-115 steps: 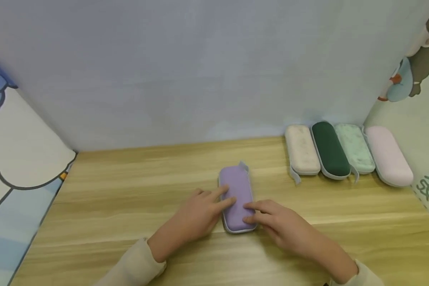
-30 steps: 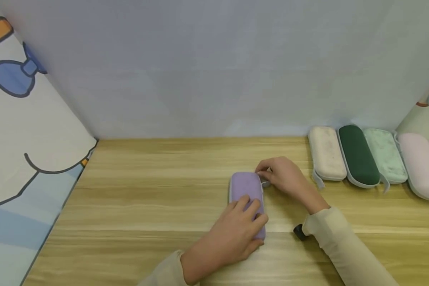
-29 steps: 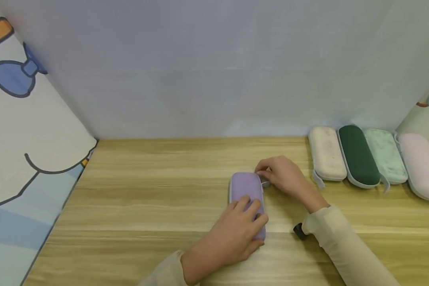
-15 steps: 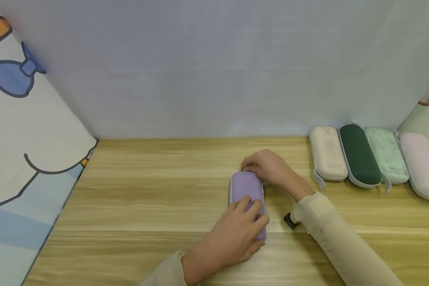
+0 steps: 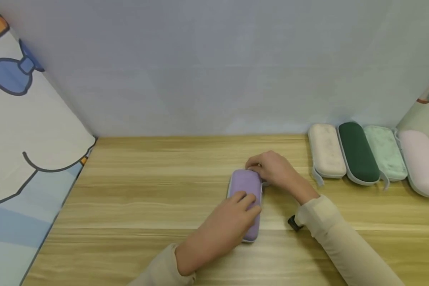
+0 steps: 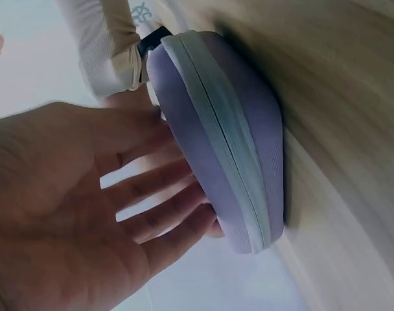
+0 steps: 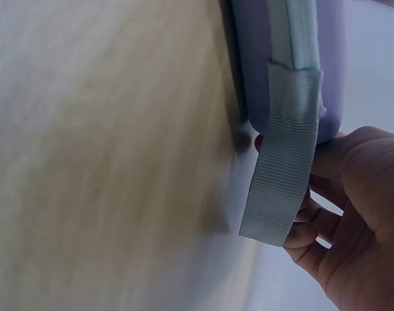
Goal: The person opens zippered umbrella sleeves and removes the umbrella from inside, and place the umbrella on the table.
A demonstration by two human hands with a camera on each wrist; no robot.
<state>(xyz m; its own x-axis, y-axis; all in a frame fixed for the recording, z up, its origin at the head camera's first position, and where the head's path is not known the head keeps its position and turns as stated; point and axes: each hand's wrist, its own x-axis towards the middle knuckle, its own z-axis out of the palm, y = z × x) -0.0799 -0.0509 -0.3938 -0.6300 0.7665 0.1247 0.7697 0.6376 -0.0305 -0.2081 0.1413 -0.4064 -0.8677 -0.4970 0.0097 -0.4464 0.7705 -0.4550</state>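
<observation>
In the head view, we see the purple case (image 5: 246, 181) under the left hand (image 5: 221, 226), whose relaxed fingers rest on top; the right hand (image 5: 275, 169) bends round its far corner, fingertips hidden. The left wrist view adds the pale zip (image 6: 224, 136), closed where visible. The right wrist view shows the grey strap (image 7: 280, 162) beside curled right fingers; we cannot tell what, if anything, they pinch.

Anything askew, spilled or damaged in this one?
Nothing stands out. The purple case lies flat under the left hand, its zipper seam looks closed in the left wrist view, and the four other cases sit side by side. No spill or damage shows.
</observation>
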